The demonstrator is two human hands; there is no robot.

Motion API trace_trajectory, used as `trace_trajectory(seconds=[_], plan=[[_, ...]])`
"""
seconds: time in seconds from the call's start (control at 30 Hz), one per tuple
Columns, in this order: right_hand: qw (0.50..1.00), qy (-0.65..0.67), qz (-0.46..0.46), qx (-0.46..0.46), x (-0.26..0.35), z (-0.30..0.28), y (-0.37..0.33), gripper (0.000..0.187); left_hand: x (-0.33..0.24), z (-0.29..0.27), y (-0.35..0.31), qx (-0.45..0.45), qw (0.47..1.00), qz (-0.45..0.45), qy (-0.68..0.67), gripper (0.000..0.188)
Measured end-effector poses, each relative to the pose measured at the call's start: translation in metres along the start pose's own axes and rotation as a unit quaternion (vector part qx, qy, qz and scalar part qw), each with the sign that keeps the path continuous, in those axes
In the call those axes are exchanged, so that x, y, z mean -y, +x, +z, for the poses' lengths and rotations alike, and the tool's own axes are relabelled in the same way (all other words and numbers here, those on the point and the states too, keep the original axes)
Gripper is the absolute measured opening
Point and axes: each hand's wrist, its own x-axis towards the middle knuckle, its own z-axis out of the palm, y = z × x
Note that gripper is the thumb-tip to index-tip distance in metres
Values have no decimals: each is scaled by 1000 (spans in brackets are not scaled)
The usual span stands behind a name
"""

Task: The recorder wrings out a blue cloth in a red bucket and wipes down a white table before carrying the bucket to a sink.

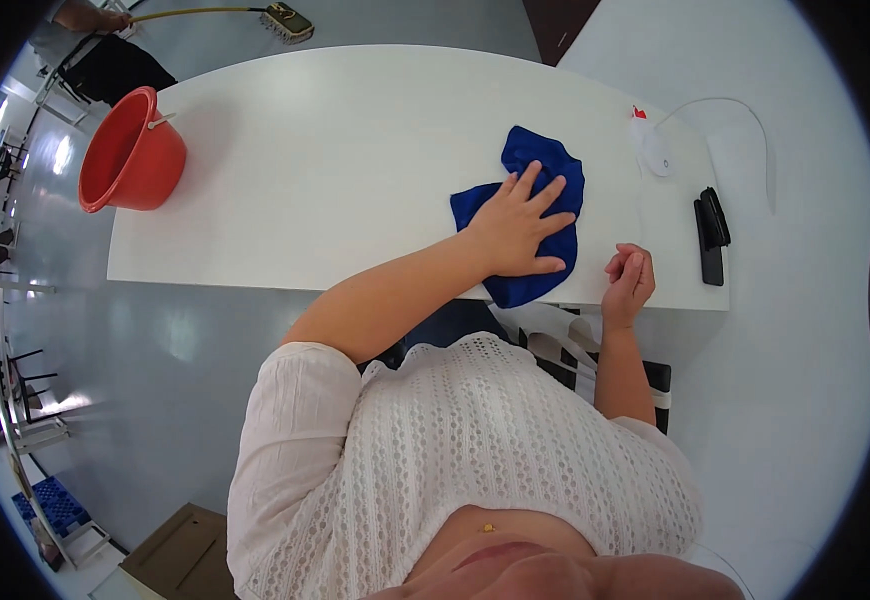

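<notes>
a blue cloth [561, 243] lies on the white counter [355, 160], right of the counter's middle, its lowest corner reaching the near edge. it is rumpled, with one flap pointing toward the counter's left end and a broader part stretching toward the far edge.

the left hand [510, 232] rests palm down on the cloth, fingers spread well apart and thumb out to the side, the forearm crossing the counter's near edge from the left. the right hand [630, 283] is at the counter's near edge, to the right of the cloth and apart from it; its fingers are bent loosely inward, and i cannot tell whether the fingertips press together or whether the hand touches the counter.

at the counter's right end lies a black stapler [712, 240], close to the near corner. beyond it, toward the counter's far edge, is a white rounded device [658, 152] with a small red piece [639, 112] at its far end; a thin pale cord [730, 99] loops out past the counter's right end.

a red bucket [160, 165] with a pale handle stands at the counter's left end. past the counter's far left corner, another person's hand [105, 20] grips the yellowish pole [195, 11] of a brush [287, 23], whose bristled head is on the grey floor beyond the counter's far edge. a brown box [180, 555] sits on the near side of the counter, off to the left.
</notes>
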Motion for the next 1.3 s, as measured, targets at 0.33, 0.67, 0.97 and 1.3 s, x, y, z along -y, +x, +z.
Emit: trace_trajectory(seconds=[0.33,0.67,0.97,1.3], plan=[[999,-32,-5,5,-5,2,2,28,52,-41,-71,-53,991,-112,54,52],[998,-56,-1,18,-2,2,2,30,110,-113,-204,-54,957,-242,150,54],[999,-21,-23,10,-2,1,4,31,139,-145,-269,-70,904,-384,174,56],[999,-3,-18,36,-6,-5,1,31,211,-130,-204,-113,915,-360,145,83]])
